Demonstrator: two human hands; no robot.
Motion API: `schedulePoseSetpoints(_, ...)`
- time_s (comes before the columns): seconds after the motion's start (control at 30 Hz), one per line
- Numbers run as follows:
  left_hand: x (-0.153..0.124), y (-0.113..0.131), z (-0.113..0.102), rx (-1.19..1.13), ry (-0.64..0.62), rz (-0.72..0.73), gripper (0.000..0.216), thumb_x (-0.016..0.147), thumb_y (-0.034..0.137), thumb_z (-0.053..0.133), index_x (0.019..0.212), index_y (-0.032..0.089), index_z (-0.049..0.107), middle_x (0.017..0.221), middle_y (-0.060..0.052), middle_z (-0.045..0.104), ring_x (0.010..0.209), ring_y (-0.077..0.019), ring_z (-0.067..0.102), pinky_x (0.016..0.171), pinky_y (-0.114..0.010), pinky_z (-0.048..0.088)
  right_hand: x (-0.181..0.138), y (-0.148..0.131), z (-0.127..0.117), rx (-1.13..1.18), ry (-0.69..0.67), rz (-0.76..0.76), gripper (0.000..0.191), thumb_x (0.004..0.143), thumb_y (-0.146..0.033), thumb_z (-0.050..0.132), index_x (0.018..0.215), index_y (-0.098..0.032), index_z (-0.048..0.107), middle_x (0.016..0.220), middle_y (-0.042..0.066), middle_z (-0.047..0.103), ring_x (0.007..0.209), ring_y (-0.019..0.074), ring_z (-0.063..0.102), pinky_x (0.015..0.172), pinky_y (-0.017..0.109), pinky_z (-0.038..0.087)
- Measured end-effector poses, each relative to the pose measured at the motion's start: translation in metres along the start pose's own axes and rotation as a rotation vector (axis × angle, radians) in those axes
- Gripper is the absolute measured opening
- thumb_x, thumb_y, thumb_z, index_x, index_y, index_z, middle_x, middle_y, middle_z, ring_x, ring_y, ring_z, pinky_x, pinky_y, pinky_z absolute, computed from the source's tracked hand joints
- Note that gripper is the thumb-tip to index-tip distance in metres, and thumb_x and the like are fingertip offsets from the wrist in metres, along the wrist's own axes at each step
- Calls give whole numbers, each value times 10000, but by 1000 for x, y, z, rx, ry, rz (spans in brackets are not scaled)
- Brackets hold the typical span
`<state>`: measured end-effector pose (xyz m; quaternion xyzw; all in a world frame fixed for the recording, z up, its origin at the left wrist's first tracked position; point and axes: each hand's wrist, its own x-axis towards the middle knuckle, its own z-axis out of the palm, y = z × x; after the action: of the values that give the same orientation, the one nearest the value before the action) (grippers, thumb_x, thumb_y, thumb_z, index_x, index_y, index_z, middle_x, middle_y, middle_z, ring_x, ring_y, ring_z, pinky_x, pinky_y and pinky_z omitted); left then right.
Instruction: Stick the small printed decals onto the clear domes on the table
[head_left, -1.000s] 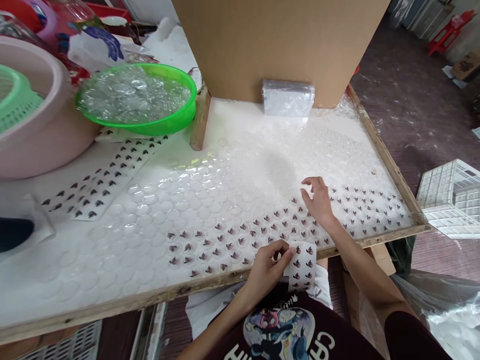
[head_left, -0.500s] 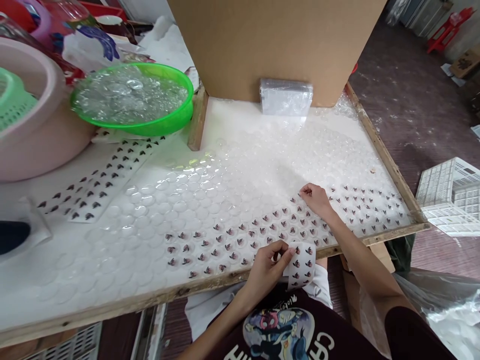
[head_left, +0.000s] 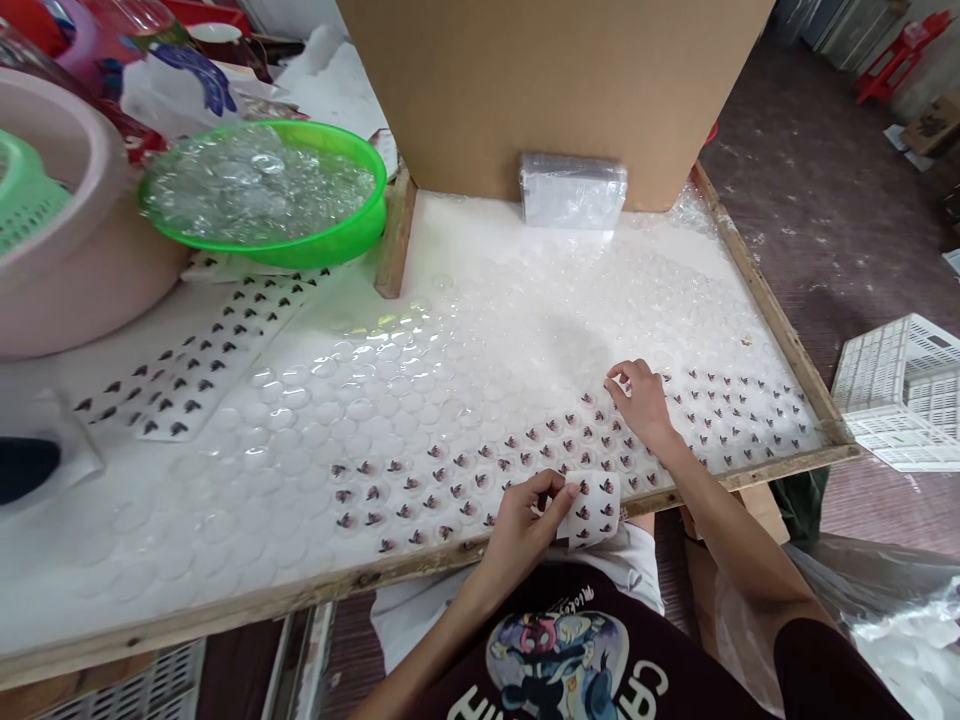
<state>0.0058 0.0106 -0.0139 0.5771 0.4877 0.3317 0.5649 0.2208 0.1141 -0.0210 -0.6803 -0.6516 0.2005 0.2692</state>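
My left hand (head_left: 529, 515) pinches a strip of white backing with small dark-and-pink stickers (head_left: 596, 508) at the table's front edge. The strip curls from the fingertips over my lap. Over the tabletop my right hand (head_left: 643, 400) has its fingers curled, thumb and forefinger tips close together; whatever they hold is too small to make out. Around it lie clear round discs (head_left: 360, 412), spread flat in a close layer. Many discs near the front edge carry a sticker (head_left: 481, 481), on both sides of my right hand.
A wooden rim (head_left: 780, 340) borders the white table. At the back stand a cardboard box (head_left: 555, 80) and a wrapped clear block (head_left: 574, 192). To the left are a green basin (head_left: 367, 225) of clear discs, a pink tub (head_left: 112, 260) and more sticker sheets (head_left: 176, 400).
My right hand has shifted slightly right and away from the spot it touched, its fingers loosening a little. My left hand has raised the sticker strip slightly and moved it left.
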Motion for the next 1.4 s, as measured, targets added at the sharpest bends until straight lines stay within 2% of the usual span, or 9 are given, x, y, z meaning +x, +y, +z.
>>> schedulePoseSetpoints(0.07,1,0,-2,-15,25,-13,332,900,418,553,671,177,546,620,31,457,610,-123,396,585,-236,341,-17,-11,-14,194,-89,-36,146,918,-326,540,913,-217,638,932,55,644,820,189,603,824,357,459)
schedulePoseSetpoints(0.2,4,2,-5,-50,68,-46,351,888,444,557,659,178,542,611,31,452,592,-120,394,554,-227,339,-56,-29,-35,449,-534,-55,216,854,-407,673,986,-236,673,961,30,681,816,170,607,732,299,483)
schedulePoseSetpoints(0.27,5,5,-5,-51,74,-57,339,889,440,557,681,173,574,623,22,491,602,-125,424,561,-226,360,-69,-32,-37,477,-582,-26,191,832,-397,700,902,-222,674,869,11,676,766,160,591,711,290,474)
schedulePoseSetpoints(0.43,7,8,-2,2,113,12,289,837,361,638,1058,180,682,722,17,564,694,-144,503,654,-230,430,-78,-31,-29,489,-558,29,235,888,-409,618,784,-203,661,755,0,662,731,154,589,699,279,451)
schedulePoseSetpoints(0.83,7,7,2,-67,138,-41,314,859,423,602,666,181,550,599,35,491,582,-118,443,560,-218,375,-96,-29,-22,353,-174,-275,74,929,-285,597,911,-258,664,915,46,634,895,205,595,809,360,450)
schedulePoseSetpoints(1.0,5,6,8,-31,115,-22,345,871,440,589,647,185,525,594,32,482,590,-124,429,574,-229,361,-93,-38,-23,492,-90,-135,76,893,-257,607,961,-261,573,841,14,596,758,178,547,729,341,456)
schedulePoseSetpoints(1.1,3,6,12,-19,71,-24,355,871,447,572,638,190,498,584,39,444,580,-122,399,566,-232,338,-89,-43,-17,589,-193,-72,273,848,-239,631,1087,-260,500,893,14,606,775,175,575,778,357,482)
schedulePoseSetpoints(1.27,2,5,12,21,59,-24,382,870,451,564,608,194,458,566,45,402,569,-119,373,551,-233,315,-90,-47,-10,711,-281,1,247,849,-259,610,1053,-259,470,863,5,569,765,173,604,770,356,506)
schedulePoseSetpoints(1.4,1,5,11,23,-25,14,348,872,428,577,631,190,495,590,32,469,593,-126,417,565,-230,340,-84,-44,-22,661,-144,-22,180,869,-308,615,978,-253,484,934,29,535,872,180,605,829,362,512)
